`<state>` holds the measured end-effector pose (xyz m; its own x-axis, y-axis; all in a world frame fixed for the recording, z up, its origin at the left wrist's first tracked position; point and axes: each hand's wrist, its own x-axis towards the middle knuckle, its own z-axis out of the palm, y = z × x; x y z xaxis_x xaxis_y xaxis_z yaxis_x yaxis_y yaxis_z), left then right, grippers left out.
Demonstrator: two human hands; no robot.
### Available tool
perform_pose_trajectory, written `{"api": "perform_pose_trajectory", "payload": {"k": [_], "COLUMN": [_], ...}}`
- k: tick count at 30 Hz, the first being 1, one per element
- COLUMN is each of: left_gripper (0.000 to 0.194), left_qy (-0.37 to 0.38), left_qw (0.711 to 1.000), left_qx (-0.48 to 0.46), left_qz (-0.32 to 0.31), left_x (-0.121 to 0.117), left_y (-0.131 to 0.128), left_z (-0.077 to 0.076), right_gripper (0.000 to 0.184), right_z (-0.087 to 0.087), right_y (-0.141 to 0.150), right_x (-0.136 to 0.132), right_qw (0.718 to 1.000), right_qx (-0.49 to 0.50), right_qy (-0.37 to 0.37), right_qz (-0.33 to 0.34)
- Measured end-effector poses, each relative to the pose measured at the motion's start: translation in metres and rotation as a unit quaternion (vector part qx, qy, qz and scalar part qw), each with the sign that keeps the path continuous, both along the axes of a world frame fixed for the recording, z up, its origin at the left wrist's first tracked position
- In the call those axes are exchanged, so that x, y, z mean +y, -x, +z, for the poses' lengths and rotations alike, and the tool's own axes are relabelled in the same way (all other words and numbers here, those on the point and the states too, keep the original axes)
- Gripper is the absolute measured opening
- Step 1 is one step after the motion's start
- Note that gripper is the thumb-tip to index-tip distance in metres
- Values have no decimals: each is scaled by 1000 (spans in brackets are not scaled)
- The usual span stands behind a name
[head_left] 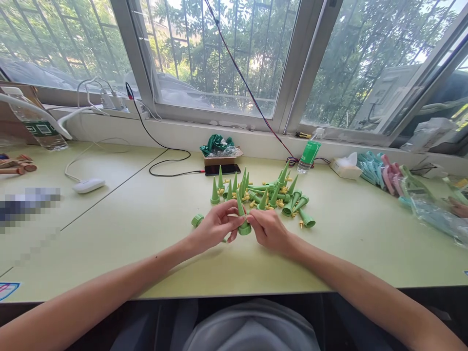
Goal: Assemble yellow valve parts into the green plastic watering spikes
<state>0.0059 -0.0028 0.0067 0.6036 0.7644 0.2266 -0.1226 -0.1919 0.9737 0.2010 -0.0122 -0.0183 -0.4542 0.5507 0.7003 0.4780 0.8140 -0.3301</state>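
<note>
A green plastic watering spike (244, 228) stands point up between my hands, just above the table's near middle. My left hand (215, 224) is closed around its side, fingers behind and thumb in front. From the right, my right hand (268, 229) pinches at the spike's side; what lies between its fingertips is hidden. Behind the hands is a loose pile of similar green spikes (215, 192), some upright and some lying down, mixed with small yellow valve pieces (301, 224). Left of my left hand lies a green cap-like piece (197, 220).
A phone (222, 169) on a cable lies behind the pile, before a small cardboard box (221, 158). A water bottle (310, 151) and a tissue box (344, 166) stand back right. A white mouse (88, 185) lies left. Plastic-wrapped items (420, 195) and part of another person's hand (458, 207) are far right.
</note>
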Motion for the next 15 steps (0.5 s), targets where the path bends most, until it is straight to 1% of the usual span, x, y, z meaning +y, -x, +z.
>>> {"api": "perform_pose_trajectory", "payload": {"k": [4, 7, 11, 15], "left_gripper": [31, 31, 28, 27], "left_qy": [-63, -83, -86, -63], "left_qw": [997, 994, 994, 997], "left_qx": [27, 44, 41, 29], "left_qz": [37, 56, 47, 24], "left_x": [-2, -2, 1, 3], "left_y": [-1, -1, 0, 1], "left_z": [-5, -10, -11, -3], "right_gripper": [41, 43, 42, 39], "right_z": [-3, -5, -3, 0], "right_y": [4, 6, 4, 1], "right_x": [-1, 0, 0, -2], "right_qw": [996, 993, 993, 995], "right_qx": [51, 66, 52, 24], "right_qy": [70, 94, 102, 101], "right_qz": [-14, -13, -14, -8]}}
